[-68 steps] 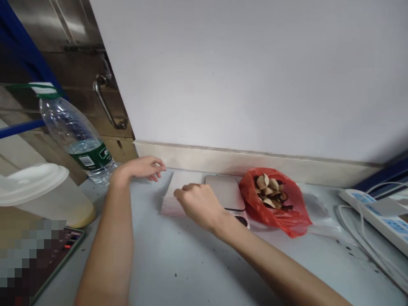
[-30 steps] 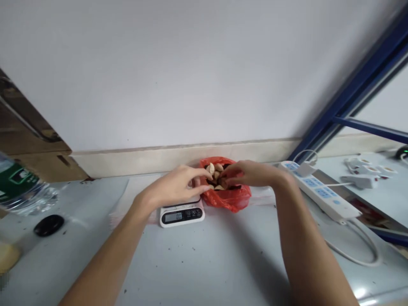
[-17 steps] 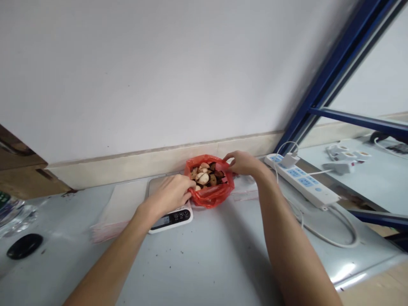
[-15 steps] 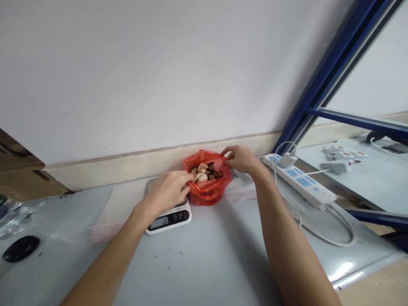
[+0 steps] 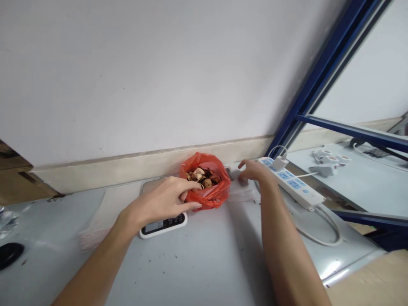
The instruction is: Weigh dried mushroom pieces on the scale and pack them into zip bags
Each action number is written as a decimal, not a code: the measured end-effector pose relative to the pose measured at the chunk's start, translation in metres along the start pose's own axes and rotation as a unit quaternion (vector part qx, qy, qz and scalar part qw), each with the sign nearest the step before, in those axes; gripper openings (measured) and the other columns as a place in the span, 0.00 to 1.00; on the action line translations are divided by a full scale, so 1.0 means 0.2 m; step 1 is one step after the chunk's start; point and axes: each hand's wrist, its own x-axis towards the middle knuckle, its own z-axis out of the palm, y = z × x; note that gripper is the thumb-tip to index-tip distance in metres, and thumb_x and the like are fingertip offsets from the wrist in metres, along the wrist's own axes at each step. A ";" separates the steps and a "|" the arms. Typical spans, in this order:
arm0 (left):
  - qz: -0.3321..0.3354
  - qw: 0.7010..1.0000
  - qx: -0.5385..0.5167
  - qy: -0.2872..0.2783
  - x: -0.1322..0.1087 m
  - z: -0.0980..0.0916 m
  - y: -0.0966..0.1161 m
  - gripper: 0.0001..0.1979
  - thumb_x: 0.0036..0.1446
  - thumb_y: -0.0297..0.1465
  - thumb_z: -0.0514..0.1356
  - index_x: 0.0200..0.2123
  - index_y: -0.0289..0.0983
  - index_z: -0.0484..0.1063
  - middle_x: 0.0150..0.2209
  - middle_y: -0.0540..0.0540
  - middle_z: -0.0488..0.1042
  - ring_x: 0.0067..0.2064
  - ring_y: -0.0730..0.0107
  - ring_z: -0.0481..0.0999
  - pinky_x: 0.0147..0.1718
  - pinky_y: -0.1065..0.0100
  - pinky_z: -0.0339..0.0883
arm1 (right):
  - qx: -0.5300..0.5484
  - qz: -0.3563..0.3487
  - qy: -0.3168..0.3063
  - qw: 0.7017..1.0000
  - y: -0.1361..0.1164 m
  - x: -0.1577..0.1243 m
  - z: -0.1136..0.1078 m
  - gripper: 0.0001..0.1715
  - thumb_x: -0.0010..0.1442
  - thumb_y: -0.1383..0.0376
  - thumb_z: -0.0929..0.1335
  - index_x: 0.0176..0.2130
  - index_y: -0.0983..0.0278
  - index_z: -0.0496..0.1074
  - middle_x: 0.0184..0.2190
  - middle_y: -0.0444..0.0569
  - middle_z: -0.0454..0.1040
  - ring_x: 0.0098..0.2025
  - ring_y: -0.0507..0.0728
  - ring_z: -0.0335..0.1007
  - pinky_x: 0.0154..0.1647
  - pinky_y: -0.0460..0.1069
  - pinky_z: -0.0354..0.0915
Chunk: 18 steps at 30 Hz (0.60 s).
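A red plastic bag [image 5: 214,198] stands with its mouth wide open against the wall, holding dried brown and pale slices [image 5: 207,178]. My left hand [image 5: 170,197] is at the bag's left rim, its index finger over the mouth by the slices and its thumb apart, outside the bag. Under that hand a white kitchen scale [image 5: 162,229] is partly hidden, its display lit. To the right of the bag, my right hand [image 5: 254,171] is off the rim, with thumb and fingers spread and nothing between them. Clear plastic bags [image 5: 240,193] lie just below it.
A white power strip [image 5: 295,182] with a plugged-in charger and cable lies at the right. Beside it rises a blue metal frame [image 5: 288,123]. Flat white bags [image 5: 110,208] lie left of the scale, and a black oval object [image 5: 10,256] is at far left.
My right hand has let go of the bag's rim and moved right. My left hand's thumb and index finger have spread apart at the left rim. The view has shifted slightly.
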 end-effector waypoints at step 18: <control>-0.042 0.925 -0.228 0.302 -0.01 -0.05 -0.09 0.22 0.60 0.46 0.62 0.52 0.40 0.73 0.55 0.40 0.77 0.58 0.55 0.75 0.54 0.57 0.73 | 0.374 -0.323 0.146 0.857 -0.49 -0.28 -0.16 0.19 0.53 0.59 0.76 0.44 0.62 0.75 0.30 0.43 0.74 0.36 0.55 0.76 0.43 0.53 0.75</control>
